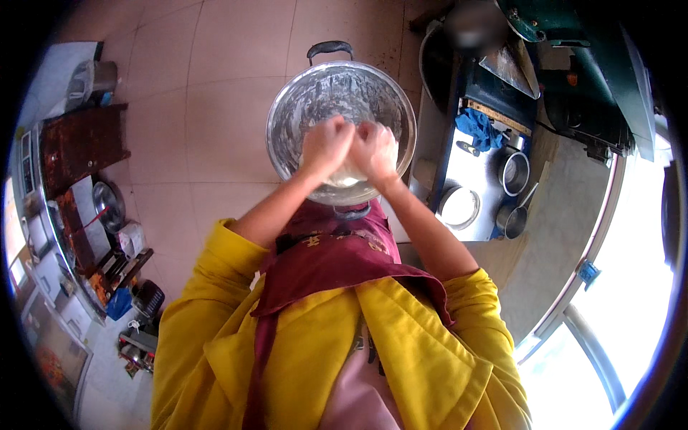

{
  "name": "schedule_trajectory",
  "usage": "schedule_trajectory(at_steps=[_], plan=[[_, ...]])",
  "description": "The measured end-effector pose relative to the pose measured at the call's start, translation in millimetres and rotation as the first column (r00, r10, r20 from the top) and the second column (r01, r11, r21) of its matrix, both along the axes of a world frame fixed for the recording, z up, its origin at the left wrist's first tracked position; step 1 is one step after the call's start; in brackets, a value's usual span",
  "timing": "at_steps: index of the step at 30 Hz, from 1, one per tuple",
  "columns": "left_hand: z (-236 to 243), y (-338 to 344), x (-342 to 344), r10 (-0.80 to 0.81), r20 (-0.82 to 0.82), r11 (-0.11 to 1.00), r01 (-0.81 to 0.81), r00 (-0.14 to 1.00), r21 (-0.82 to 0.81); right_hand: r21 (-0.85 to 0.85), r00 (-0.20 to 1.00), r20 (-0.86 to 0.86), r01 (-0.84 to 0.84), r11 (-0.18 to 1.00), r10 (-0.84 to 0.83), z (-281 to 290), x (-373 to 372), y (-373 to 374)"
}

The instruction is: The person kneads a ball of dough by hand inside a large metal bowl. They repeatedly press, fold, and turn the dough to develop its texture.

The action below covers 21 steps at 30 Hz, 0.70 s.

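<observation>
A wide metal pot (pixel 285 154) with two black handles is in front of me, its inner wall smeared with a white, floury film. Both hands are inside it, side by side and almost touching. My left hand (pixel 327 147) is closed like a fist, blurred a little by motion. Curled the same way, my right hand (pixel 374 149) leans against it. Beneath and between them shows pale dough (pixel 347 176), mostly hidden by my hands and wrists. The pot's near handle (pixel 352 212) lies against my maroon apron (pixel 337 247).
On the right, a low metal surface (pixel 459 175) bears a round pan (pixel 459 207), a small pot (pixel 514 173), a saucepan (pixel 511 221) and a blue cloth (pixel 479 129). Shelving (pixel 84 143) with cookware lines the left. Tiled floor (pixel 229 129) surrounds the pot.
</observation>
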<state>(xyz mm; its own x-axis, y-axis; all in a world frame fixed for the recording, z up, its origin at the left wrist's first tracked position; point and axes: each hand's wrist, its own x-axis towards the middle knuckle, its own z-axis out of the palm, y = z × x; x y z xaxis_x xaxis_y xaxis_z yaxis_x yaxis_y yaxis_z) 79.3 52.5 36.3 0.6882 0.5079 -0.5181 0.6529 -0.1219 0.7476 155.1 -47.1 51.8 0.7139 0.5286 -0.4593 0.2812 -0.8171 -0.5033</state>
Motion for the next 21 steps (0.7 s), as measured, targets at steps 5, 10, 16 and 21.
schedule_trajectory(at_steps=[5, 10, 16, 21], plan=[[-5, -46, -31, 0.096, 0.319, 0.859, -0.24, 0.943, 0.452, 0.301, 0.895, 0.429, -0.016, 0.954, -0.121, -25, -52, -24], [-43, -29, -31, -0.021, 0.483, 0.853, -0.237, 0.875, 0.465, 0.466, 0.85, 0.511, -0.147, 0.872, -0.13, -58, -47, -17], [-69, -12, -5, -0.017, 0.405, 0.854, -0.197, 0.914, 0.481, 0.429, 0.87, 0.49, -0.183, 0.884, -0.058, -80, -9, -2], [-81, 2, 20, 0.061, 0.257, 0.84, -0.189, 0.964, 0.508, 0.388, 0.924, 0.378, -0.107, 0.915, -0.053, -86, 17, 18]])
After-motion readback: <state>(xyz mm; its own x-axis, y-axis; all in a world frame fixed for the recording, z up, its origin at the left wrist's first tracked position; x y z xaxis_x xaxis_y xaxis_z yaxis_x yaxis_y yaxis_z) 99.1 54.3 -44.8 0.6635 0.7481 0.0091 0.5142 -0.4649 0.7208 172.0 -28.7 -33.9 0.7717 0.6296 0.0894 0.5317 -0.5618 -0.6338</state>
